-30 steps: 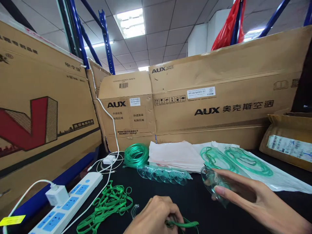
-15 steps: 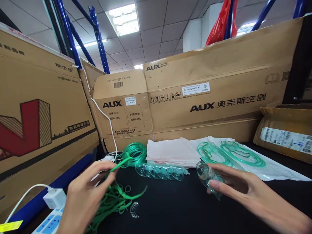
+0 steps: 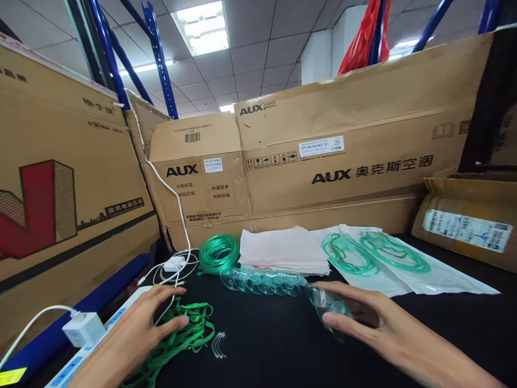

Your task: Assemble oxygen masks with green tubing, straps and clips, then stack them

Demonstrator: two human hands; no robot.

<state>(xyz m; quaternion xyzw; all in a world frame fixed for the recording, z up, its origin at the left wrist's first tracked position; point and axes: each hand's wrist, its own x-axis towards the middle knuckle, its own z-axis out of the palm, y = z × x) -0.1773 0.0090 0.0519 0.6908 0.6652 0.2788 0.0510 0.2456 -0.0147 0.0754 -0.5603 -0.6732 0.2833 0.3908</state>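
Note:
My right hand (image 3: 363, 318) grips a clear greenish plastic face mask (image 3: 329, 306) between thumb and fingers, above the black table. My left hand (image 3: 149, 323) is open, thumb and fingers apart, with no strap between them. It hovers at a loose pile of green elastic straps (image 3: 189, 326), partly hiding it. Beside the pile lie several thin bent metal strips (image 3: 218, 345). A row of nested clear masks (image 3: 262, 283) lies farther back, close to the held mask.
Coiled green tubing (image 3: 219, 253) and a stack of white bags (image 3: 283, 249) stand behind the masks. More tubing (image 3: 349, 256) rests on white bags at right. A power strip (image 3: 92, 345) with a white charger (image 3: 84, 328) runs along the left. Cardboard boxes (image 3: 339, 161) wall the back.
My left hand has let go of the green strap it was holding up and has lowered over the pile. My right hand has moved slightly left with the mask, which has turned.

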